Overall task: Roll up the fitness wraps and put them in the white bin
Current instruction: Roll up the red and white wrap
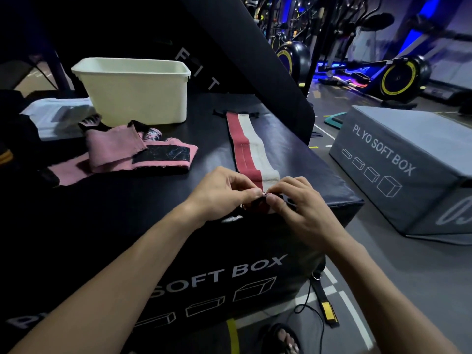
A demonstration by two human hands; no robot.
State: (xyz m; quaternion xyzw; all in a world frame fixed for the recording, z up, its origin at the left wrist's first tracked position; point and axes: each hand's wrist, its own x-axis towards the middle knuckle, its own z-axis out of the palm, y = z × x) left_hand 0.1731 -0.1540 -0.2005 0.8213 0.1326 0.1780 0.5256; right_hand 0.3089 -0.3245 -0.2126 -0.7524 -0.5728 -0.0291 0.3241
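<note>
On the black padded soft-box surface [107, 215] a long red-and-white striped fabric fitness wrap [249, 146] lies stretched out flat, running from near the far edge back to the near edge, where its end is turned into a small tight roll. The left hand [219, 192] and the right hand [304, 208] meet at that roll, each with fingers curled and thumb and fingertips pinching the rolled end between them, the two thumbs almost touching. To the left of the striped wrap, well apart from it, a loose heap of pink fabric wraps with black hook-and-loop patches [127, 152] lies unrolled on the same surface. Just behind that heap stands the white rectangular plastic bin [135, 90], upright, its inside not visible from this angle. A folded white cloth [53, 116] lies left of the bin. On the floor to the right sits a grey padded plyo box with white lettering [398, 169], and beyond it stand exercise bikes with yellow-rimmed wheels [398, 77].
</note>
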